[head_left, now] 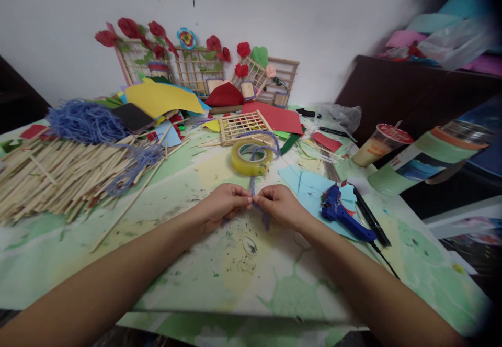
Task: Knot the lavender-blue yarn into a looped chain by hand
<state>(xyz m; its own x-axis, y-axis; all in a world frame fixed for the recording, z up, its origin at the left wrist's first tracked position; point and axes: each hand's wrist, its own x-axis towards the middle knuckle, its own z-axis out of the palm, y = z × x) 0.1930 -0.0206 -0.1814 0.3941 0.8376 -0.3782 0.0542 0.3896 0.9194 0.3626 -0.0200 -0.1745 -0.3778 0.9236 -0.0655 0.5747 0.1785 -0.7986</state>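
Note:
My left hand (226,204) and my right hand (277,204) meet over the middle of the table, fingertips nearly touching. Both pinch a strand of purple yarn (252,185) between thumb and forefinger. From the fingers the yarn runs up to a roll of yellow tape (240,163) lying flat just beyond, and loops over its right side. A loose end of the yarn hangs below my right fingers. Behind the tape lies a small lattice of wooden sticks (245,124).
Wooden sticks (70,174) and a heap of purple yarn (84,122) cover the left. A blue glue gun (345,215), blue paper (308,187), a drink cup (380,145) and a bottle (427,156) are at the right. Stick trellises with paper flowers (198,67) lean against the wall.

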